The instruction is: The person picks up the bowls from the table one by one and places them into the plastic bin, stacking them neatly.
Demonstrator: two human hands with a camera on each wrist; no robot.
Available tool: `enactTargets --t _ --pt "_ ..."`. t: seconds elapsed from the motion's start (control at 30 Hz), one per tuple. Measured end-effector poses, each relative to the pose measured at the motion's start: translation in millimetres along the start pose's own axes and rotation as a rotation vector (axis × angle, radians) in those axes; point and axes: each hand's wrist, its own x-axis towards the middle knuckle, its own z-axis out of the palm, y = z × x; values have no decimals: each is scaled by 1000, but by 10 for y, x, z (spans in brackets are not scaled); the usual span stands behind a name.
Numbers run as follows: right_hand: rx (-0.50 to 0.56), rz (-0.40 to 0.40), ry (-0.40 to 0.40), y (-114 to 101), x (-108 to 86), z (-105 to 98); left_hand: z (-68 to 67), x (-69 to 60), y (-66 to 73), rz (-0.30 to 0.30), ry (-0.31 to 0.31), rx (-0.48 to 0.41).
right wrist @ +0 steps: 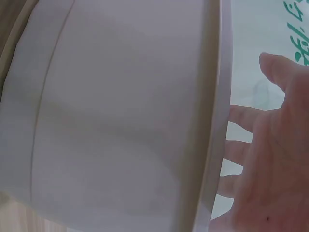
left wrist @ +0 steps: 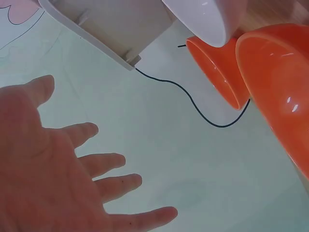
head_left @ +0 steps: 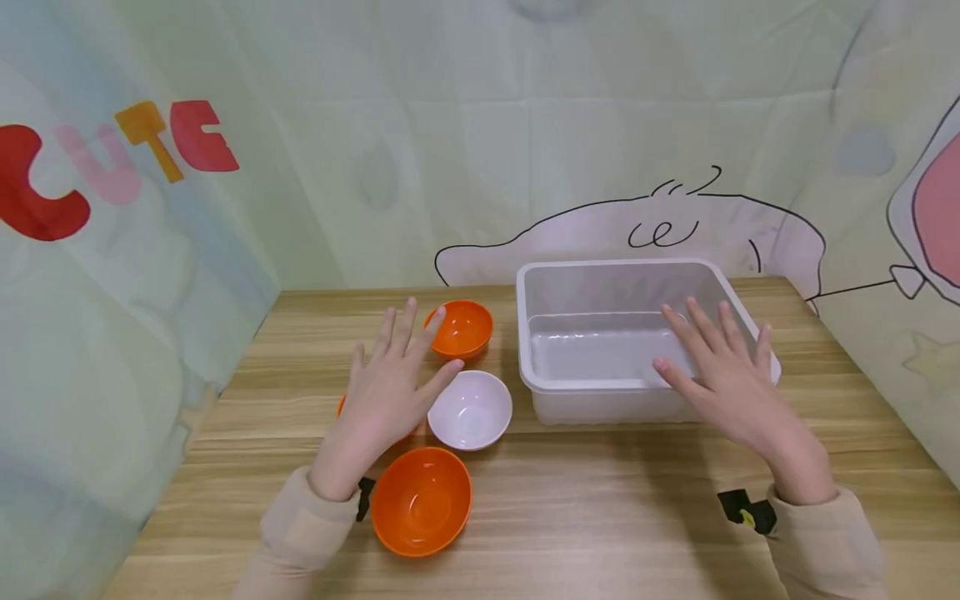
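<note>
My left hand [head_left: 386,392] is held over the bowls with its fingers spread, holding nothing. Beneath it an orange bowl is mostly hidden, only a bit of rim showing. A white bowl [head_left: 471,411] sits just right of that hand, a smaller-looking orange bowl [head_left: 461,330] behind it, and another orange bowl [head_left: 422,502] nearer the front. My right hand [head_left: 727,375], fingers also spread, hovers above the front right part of a white plastic tub [head_left: 600,385]. In the right wrist view the tub's outer wall [right wrist: 120,116] fills much of the picture beside the palm [right wrist: 275,164].
All of it stands on a wood-grain table [head_left: 570,517]. A printed curtain [head_left: 375,125] hangs behind and along both sides, close to the table's back edge. Dark wrist straps [head_left: 746,510] show at the sleeves.
</note>
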Motion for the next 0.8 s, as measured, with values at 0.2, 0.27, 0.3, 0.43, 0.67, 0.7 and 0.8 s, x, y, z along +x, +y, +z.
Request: enactTargets --t 0.2,0.27,0.3,0.43,0.67,0.7,0.8 --pt "71 -13 50 72 -5 2 2 -43 -4 3 -10 -4" --pt "92 -12 67 96 -5 0 4 -64 0 6 -14 -10" --pt "97 -12 73 109 -4 2 7 -73 1 5 -16 -10" --pt "109 -9 88 150 -1 6 28 -101 3 7 -10 -13" --pt "111 -13 131 222 11 22 57 -164 18 9 -4 -16" --pt "114 -15 140 227 11 21 59 -173 18 9 -6 -19" --pt "129 -25 162 252 13 27 67 -202 21 4 -16 -20"
